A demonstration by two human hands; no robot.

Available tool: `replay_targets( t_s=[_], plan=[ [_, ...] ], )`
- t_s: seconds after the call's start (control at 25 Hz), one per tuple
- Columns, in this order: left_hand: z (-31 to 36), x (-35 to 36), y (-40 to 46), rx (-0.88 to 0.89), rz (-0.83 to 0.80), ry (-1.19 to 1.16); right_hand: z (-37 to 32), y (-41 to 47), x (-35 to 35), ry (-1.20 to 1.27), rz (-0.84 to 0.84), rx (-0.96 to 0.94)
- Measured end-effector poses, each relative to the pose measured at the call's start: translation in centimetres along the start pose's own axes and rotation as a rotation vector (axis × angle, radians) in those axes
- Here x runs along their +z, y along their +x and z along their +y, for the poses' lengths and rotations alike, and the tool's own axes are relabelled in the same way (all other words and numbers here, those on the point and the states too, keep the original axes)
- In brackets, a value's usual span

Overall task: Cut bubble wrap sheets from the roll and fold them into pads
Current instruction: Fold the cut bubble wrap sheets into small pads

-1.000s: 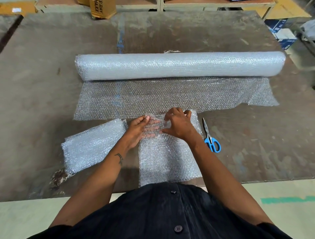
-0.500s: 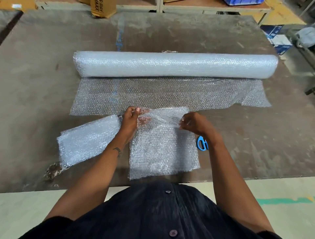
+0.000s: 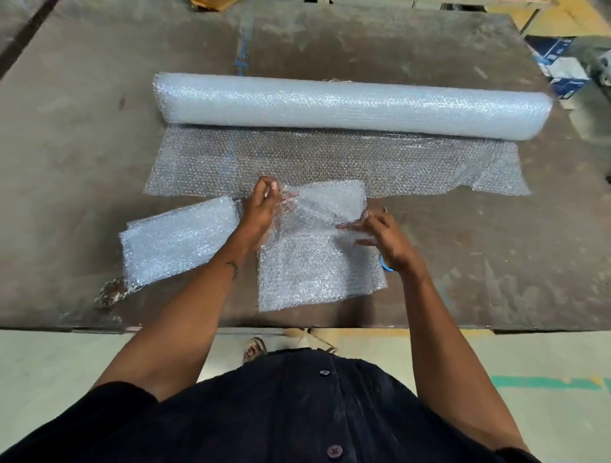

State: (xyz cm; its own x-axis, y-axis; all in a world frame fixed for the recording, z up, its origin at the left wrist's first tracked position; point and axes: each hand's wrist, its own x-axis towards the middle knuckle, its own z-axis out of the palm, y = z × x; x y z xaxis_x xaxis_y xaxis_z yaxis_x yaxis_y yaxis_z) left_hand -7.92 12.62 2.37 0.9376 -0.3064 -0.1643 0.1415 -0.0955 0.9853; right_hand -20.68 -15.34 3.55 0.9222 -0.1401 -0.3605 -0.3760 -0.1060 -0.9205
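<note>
A long bubble wrap roll (image 3: 350, 105) lies across the table, with an unrolled length (image 3: 330, 162) spread flat in front of it. Nearer to me lies a cut bubble wrap sheet (image 3: 317, 267). My left hand (image 3: 261, 211) grips its far left corner, raised off the table. My right hand (image 3: 383, 234) pinches its right edge, and the far part of the sheet is lifted and bent toward me. A folded bubble wrap pad (image 3: 178, 241) lies to the left. The blue-handled scissors (image 3: 386, 266) are mostly hidden behind my right wrist.
The dark worn table (image 3: 496, 264) ends at a front edge close to my body. Blue and white boxes (image 3: 558, 66) stand off the table at the far right. A cardboard box (image 3: 211, 4) shows at the far edge.
Both hands moved apart from the middle of the sheet to its left corner and right edge, then lifted the sheet's far part. My right arm came to cover the scissors.
</note>
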Motion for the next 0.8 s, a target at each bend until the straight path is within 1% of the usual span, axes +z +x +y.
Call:
replay_targets(
  t_s=[0.12, 0.2, 0.28, 0.44, 0.52, 0.64, 0.72, 0.8],
  plan=[
    [-0.1, 0.5, -3.4, 0.122, -0.022, 0.097, -0.3, -1.0, 0.1, -0.139, -0.049, -0.131],
    [-1.0, 0.1, -5.7, 0.177, -0.073, 0.177, -0.4, -1.4, 0.1, -0.257, -0.078, -0.208],
    [-2.1, -0.4, -7.6, 0.226, -0.098, 0.276, -0.2, -1.6, -0.5, -0.388, -0.056, -0.268],
    [-3.7, -1.5, -11.1, 0.373, -0.05, 0.558, 1.8, -2.1, -2.5, -0.474, 0.014, -0.281],
    [-4.9, -2.3, -12.5, 0.402, -0.059, 0.667, 2.6, -2.6, -2.5, -0.583, 0.028, -0.288],
    [-6.0, -2.8, -13.6, 0.463, -0.122, 0.741, 3.9, -3.6, -2.4, -0.694, -0.013, -0.334],
    [-6.4, -3.0, -14.4, 0.48, -0.16, 0.79, 4.9, -4.1, -2.3, -0.877, -0.006, -0.43],
    [-6.6, -3.4, -15.5, 0.469, -0.195, 0.859, 5.4, -5.0, -2.5, -0.982, 0.005, -0.426]
  ],
)
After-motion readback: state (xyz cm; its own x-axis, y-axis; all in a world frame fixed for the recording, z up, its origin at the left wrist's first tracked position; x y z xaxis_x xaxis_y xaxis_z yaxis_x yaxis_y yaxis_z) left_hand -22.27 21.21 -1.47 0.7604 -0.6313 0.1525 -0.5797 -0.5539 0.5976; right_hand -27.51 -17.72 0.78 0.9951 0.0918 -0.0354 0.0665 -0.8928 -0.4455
